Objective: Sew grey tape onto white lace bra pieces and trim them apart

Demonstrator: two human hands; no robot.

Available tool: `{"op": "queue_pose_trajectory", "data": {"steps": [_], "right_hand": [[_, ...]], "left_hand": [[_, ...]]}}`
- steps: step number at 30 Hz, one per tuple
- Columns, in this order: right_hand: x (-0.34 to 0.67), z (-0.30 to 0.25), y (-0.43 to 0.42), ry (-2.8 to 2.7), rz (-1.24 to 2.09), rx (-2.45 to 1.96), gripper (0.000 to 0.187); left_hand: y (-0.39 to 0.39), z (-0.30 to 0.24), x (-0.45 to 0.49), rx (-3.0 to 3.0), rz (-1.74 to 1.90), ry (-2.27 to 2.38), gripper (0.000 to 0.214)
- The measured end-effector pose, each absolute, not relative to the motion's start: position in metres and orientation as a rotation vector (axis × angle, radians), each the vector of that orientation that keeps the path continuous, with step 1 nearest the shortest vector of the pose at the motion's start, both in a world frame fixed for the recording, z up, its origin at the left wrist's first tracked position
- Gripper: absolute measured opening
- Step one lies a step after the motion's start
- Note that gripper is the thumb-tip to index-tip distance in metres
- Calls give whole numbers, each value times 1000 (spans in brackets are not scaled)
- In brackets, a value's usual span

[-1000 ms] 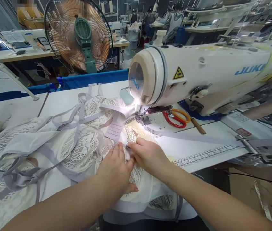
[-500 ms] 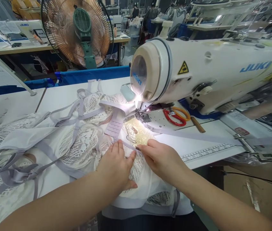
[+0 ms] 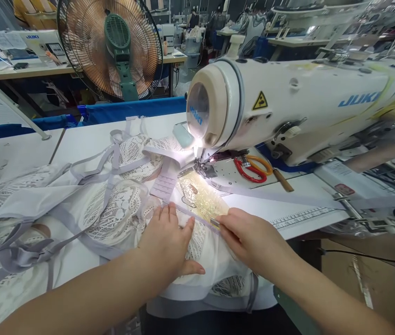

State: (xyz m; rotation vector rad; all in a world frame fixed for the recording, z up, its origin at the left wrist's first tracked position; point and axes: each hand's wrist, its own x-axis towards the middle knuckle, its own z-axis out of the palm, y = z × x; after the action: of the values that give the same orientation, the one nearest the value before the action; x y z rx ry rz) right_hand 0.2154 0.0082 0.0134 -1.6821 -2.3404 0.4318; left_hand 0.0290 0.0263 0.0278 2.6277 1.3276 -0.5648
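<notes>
From afar, I have the left hand [image 3: 167, 244] lying loosely spread on a white lace garment [image 3: 199, 242], grasping nothing I can see. To its right, the right hand [image 3: 249, 237] pinches a small metal tool [image 3: 214, 222] at a lilac strip [image 3: 202, 219]; beyond both stands the JUKI sewing machine [image 3: 288, 97].

Reading "JUKI" on the machine [image 3: 309, 88], its cap [image 3: 198, 109] and a unit [image 3: 36, 44] beyond; showing a warning triangle [image 3: 260, 101] on the machine.
</notes>
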Motion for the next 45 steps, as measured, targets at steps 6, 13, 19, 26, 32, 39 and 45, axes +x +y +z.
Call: {"op": "queue_pose_trajectory", "data": {"steps": [6, 13, 19, 26, 32, 39, 45], "right_hand": [[206, -1, -4, -1890, 930, -1501, 16], [192, -6, 24, -2152, 612, -1537, 15], [174, -7, 47, -2414, 314, -1562, 15], [164, -2, 51, -2573, 155, -1547, 13], [183, 10, 42, -2717, 138, -1497, 15], [190, 13, 36, -2604, 165, -1550, 21], [177, 5, 45, -2637, 156, -1541, 17]], "left_hand": [[27, 28, 26, 2835, -389, 1302, 71], [24, 24, 21, 2726, -472, 1322, 74], [25, 31, 26, 2626, -657, 1289, 73], [29, 30, 27, 2618, -693, 1281, 74], [28, 28, 26, 2650, -624, 1292, 76], [26, 25, 24, 2686, -507, 1298, 73], [27, 25, 25, 2682, -562, 1288, 73]]}}
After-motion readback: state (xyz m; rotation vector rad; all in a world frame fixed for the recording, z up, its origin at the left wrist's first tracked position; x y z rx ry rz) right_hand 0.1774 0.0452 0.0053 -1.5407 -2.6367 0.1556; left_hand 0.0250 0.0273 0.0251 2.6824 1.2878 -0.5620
